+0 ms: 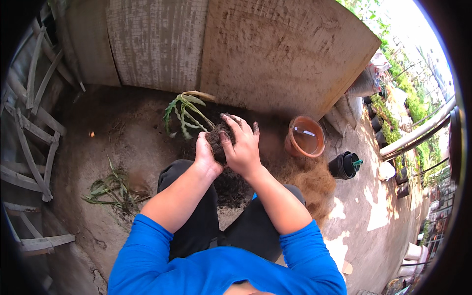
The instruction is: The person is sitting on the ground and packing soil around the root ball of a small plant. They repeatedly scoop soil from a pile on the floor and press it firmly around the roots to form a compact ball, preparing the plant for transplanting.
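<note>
Between my two hands is a dark soil root ball (217, 143), held over the floor in front of my knees. My left hand (205, 155) cups it from the left and below. Across its right side spread the soil-stained fingers of my right hand (241, 143). A plant with long, wavy green leaves (184, 112) leans out of the root ball to the upper left, and one of its leaves looks yellowed. Loose dark soil (230, 188) lies on the floor between my legs. The underside of the root ball is hidden by my hands.
Right of my hands stands a terracotta pot (306, 136) with water in it. Brown fibre (313, 184) lies below it, near stacked black plastic pots (344, 165). Pulled leaves (114, 188) lie at left, beside a wooden frame (37, 147). A board wall (276, 55) stands ahead.
</note>
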The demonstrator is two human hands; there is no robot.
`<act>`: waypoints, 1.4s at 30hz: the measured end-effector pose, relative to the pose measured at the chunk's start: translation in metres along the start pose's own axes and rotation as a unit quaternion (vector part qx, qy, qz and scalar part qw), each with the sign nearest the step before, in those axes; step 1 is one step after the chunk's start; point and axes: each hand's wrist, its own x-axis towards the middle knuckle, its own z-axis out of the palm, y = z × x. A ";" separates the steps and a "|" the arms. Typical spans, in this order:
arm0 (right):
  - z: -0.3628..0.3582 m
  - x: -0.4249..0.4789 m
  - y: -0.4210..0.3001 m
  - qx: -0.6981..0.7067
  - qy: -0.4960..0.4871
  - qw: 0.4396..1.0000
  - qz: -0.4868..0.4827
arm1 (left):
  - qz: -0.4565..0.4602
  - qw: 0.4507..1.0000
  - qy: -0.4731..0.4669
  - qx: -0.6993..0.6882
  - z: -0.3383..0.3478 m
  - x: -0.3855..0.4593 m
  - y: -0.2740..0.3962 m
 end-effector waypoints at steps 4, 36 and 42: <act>0.003 0.002 0.003 0.030 0.005 0.999 0.016 | -0.016 0.999 0.037 0.017 0.004 -0.003 0.003; -0.025 0.010 0.002 0.182 0.099 0.978 -0.019 | -0.047 0.994 0.028 0.098 0.001 -0.006 0.004; -0.011 0.003 0.008 0.122 0.087 0.989 -0.003 | -0.017 0.996 -0.024 0.089 -0.012 0.010 -0.001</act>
